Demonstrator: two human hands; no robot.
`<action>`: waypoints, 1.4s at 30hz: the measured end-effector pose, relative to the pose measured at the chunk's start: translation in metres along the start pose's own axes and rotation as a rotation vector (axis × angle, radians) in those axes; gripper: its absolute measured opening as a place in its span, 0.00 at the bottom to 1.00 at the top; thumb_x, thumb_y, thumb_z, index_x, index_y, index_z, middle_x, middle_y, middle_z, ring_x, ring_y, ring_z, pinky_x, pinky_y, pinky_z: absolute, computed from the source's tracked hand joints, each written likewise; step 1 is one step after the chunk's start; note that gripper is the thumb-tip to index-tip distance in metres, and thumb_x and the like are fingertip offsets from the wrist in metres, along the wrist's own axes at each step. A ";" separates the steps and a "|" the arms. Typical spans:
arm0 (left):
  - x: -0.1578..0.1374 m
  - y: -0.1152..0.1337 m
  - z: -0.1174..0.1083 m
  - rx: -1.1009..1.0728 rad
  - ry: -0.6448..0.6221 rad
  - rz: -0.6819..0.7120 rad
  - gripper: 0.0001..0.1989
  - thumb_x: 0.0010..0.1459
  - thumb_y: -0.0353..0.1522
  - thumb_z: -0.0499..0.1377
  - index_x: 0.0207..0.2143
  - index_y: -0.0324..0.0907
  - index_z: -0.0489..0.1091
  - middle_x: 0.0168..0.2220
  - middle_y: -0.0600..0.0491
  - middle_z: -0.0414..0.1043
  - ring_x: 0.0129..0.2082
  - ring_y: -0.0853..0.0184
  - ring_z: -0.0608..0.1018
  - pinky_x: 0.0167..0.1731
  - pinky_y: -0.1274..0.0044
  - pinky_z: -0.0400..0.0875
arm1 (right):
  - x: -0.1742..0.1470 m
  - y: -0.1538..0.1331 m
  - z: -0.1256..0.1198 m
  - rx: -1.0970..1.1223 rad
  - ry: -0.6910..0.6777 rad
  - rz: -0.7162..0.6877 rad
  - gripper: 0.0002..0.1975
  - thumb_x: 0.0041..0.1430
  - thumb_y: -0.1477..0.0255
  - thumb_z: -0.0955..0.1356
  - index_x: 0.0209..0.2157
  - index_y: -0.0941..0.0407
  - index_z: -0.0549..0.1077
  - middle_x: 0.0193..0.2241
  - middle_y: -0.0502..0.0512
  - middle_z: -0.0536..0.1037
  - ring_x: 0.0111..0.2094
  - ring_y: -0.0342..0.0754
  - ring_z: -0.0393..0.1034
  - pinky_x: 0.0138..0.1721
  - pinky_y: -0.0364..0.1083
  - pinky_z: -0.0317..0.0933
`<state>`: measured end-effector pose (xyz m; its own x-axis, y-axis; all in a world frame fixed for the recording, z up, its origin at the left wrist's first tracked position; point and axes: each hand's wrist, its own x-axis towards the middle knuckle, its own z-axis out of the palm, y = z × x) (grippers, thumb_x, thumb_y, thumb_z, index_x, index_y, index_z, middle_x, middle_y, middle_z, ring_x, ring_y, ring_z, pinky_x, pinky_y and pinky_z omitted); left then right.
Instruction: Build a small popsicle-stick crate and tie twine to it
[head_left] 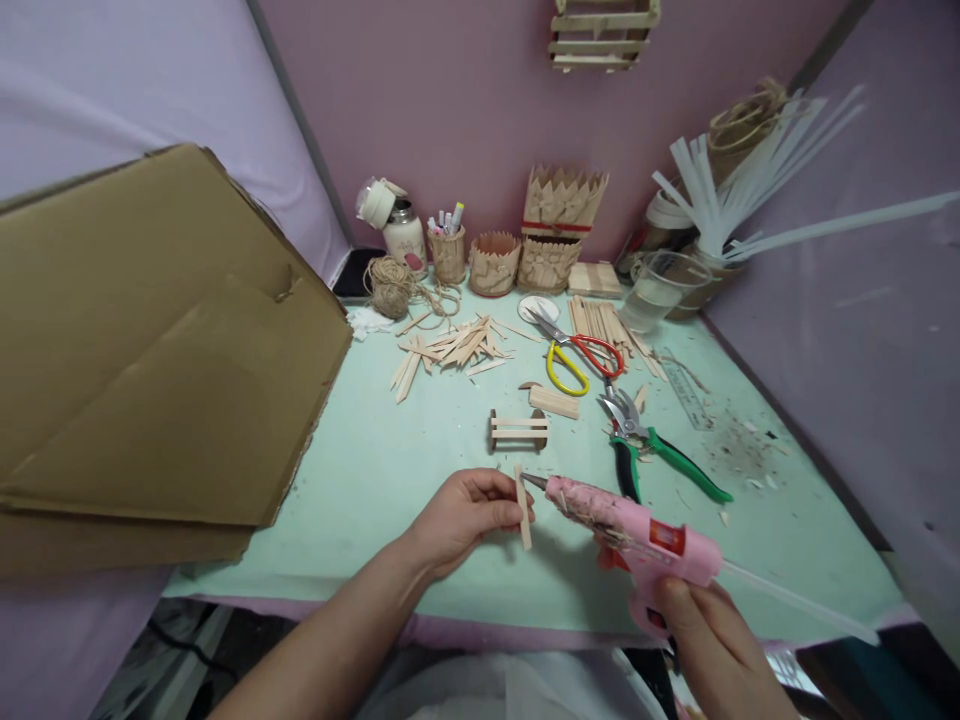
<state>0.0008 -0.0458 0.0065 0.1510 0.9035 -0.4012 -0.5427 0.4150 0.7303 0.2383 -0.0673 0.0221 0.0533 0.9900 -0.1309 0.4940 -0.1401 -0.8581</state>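
Between the thumb and fingers of my left hand [480, 515] is a short flat wooden craft stick [524, 520], held nearly upright. My right hand [712, 640] grips a pink hot glue gun [630, 525] by its handle. The gun's metal nozzle is at the upper part of the stick; whether it touches I cannot tell. A clear glue stick [799, 598] pokes out of the gun's back. Just beyond my left hand stands a small wooden slatted piece [519, 430] with dark ends. Behind it lies a little panel of joined sticks [553, 402].
Green-handled pruning shears [637, 440] and red-and-yellow scissors [577, 350] lie right of centre. Cut stick pieces [457, 350], twine [390, 287] and several decorated cups [495, 265] are farther back. A large cardboard sheet [165, 370] stands left; a plastic cup [660, 290] is back right.
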 end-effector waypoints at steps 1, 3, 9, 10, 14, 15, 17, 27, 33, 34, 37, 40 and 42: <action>0.000 0.000 0.000 0.001 -0.003 0.001 0.16 0.34 0.35 0.76 0.24 0.36 0.78 0.25 0.51 0.76 0.25 0.71 0.74 0.30 0.79 0.67 | 0.001 -0.002 0.000 0.009 -0.006 -0.006 0.25 0.55 0.46 0.64 0.27 0.52 0.79 0.31 0.55 0.81 0.39 0.56 0.75 0.45 0.47 0.71; 0.000 0.000 0.000 0.003 -0.001 0.004 0.16 0.34 0.35 0.76 0.24 0.36 0.78 0.25 0.51 0.76 0.25 0.71 0.74 0.30 0.78 0.67 | 0.004 0.000 -0.002 -0.002 -0.041 -0.045 0.25 0.55 0.47 0.64 0.24 0.52 0.78 0.28 0.55 0.81 0.37 0.55 0.76 0.42 0.46 0.71; -0.001 0.000 0.000 0.000 -0.001 -0.008 0.15 0.34 0.34 0.76 0.24 0.36 0.78 0.25 0.51 0.76 0.25 0.71 0.74 0.30 0.78 0.67 | 0.013 0.018 -0.009 -0.096 -0.090 -0.138 0.24 0.55 0.47 0.64 0.23 0.52 0.77 0.23 0.53 0.78 0.29 0.52 0.74 0.32 0.43 0.72; -0.001 0.000 0.000 -0.001 -0.004 -0.007 0.15 0.34 0.34 0.76 0.24 0.36 0.78 0.25 0.50 0.76 0.25 0.71 0.74 0.30 0.78 0.67 | 0.013 0.019 -0.009 -0.096 -0.085 -0.141 0.25 0.55 0.47 0.64 0.24 0.52 0.78 0.24 0.53 0.79 0.29 0.52 0.74 0.33 0.44 0.72; -0.001 0.000 0.000 0.002 -0.007 0.000 0.14 0.35 0.34 0.76 0.24 0.36 0.78 0.25 0.50 0.76 0.25 0.71 0.74 0.30 0.78 0.67 | 0.013 0.017 -0.008 -0.107 -0.093 -0.146 0.25 0.55 0.47 0.64 0.21 0.53 0.76 0.21 0.53 0.77 0.27 0.51 0.73 0.34 0.44 0.71; -0.001 0.000 0.000 0.003 -0.004 0.000 0.14 0.35 0.34 0.76 0.24 0.36 0.78 0.25 0.51 0.76 0.25 0.71 0.74 0.30 0.78 0.67 | 0.013 0.016 -0.008 -0.107 -0.096 -0.146 0.26 0.55 0.47 0.64 0.20 0.53 0.76 0.20 0.53 0.76 0.27 0.51 0.73 0.34 0.44 0.71; -0.001 0.000 0.000 0.006 0.004 -0.002 0.15 0.34 0.34 0.76 0.24 0.36 0.78 0.25 0.50 0.76 0.25 0.71 0.74 0.30 0.78 0.67 | 0.013 0.012 -0.007 -0.100 -0.089 -0.146 0.26 0.55 0.47 0.64 0.21 0.53 0.76 0.21 0.54 0.77 0.27 0.51 0.73 0.34 0.44 0.72; -0.001 0.000 0.000 0.013 0.008 0.004 0.14 0.34 0.34 0.76 0.24 0.36 0.78 0.25 0.50 0.76 0.26 0.70 0.74 0.30 0.77 0.68 | 0.015 0.009 -0.009 -0.156 -0.077 -0.214 0.26 0.56 0.47 0.63 0.19 0.52 0.75 0.18 0.52 0.75 0.21 0.49 0.69 0.27 0.43 0.70; -0.001 0.001 0.000 0.012 0.014 -0.007 0.15 0.34 0.34 0.76 0.24 0.36 0.78 0.25 0.50 0.77 0.25 0.70 0.75 0.30 0.78 0.68 | 0.015 0.003 -0.007 -0.108 -0.093 -0.193 0.26 0.57 0.48 0.63 0.21 0.52 0.76 0.20 0.53 0.76 0.25 0.51 0.72 0.34 0.44 0.72; 0.000 0.001 0.000 0.012 0.012 -0.007 0.15 0.34 0.34 0.76 0.24 0.36 0.78 0.25 0.51 0.77 0.25 0.70 0.75 0.30 0.78 0.69 | 0.014 0.003 -0.007 -0.102 -0.092 -0.187 0.25 0.56 0.48 0.63 0.21 0.52 0.77 0.21 0.53 0.77 0.27 0.51 0.73 0.36 0.45 0.72; 0.000 0.001 0.001 0.019 0.020 0.000 0.15 0.34 0.34 0.76 0.24 0.36 0.78 0.25 0.51 0.77 0.25 0.70 0.74 0.30 0.79 0.69 | 0.013 0.004 -0.009 -0.095 -0.084 -0.157 0.26 0.56 0.47 0.63 0.23 0.52 0.78 0.23 0.54 0.79 0.30 0.53 0.76 0.36 0.45 0.73; 0.000 0.001 0.001 0.033 0.038 0.002 0.15 0.33 0.34 0.76 0.24 0.36 0.79 0.25 0.50 0.77 0.25 0.70 0.75 0.30 0.78 0.69 | 0.013 0.008 -0.011 -0.098 -0.095 -0.154 0.26 0.56 0.47 0.64 0.23 0.53 0.79 0.24 0.55 0.80 0.30 0.54 0.76 0.34 0.45 0.73; -0.001 0.001 0.001 0.041 0.043 0.002 0.15 0.33 0.34 0.76 0.24 0.37 0.79 0.26 0.50 0.77 0.26 0.69 0.75 0.30 0.78 0.70 | 0.015 0.010 -0.011 -0.105 -0.120 -0.167 0.25 0.56 0.48 0.64 0.23 0.54 0.79 0.24 0.56 0.81 0.30 0.53 0.77 0.33 0.45 0.73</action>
<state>0.0010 -0.0458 0.0080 0.1138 0.8993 -0.4222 -0.5085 0.4178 0.7529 0.2540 -0.0538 0.0172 -0.1377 0.9889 -0.0551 0.5751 0.0346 -0.8174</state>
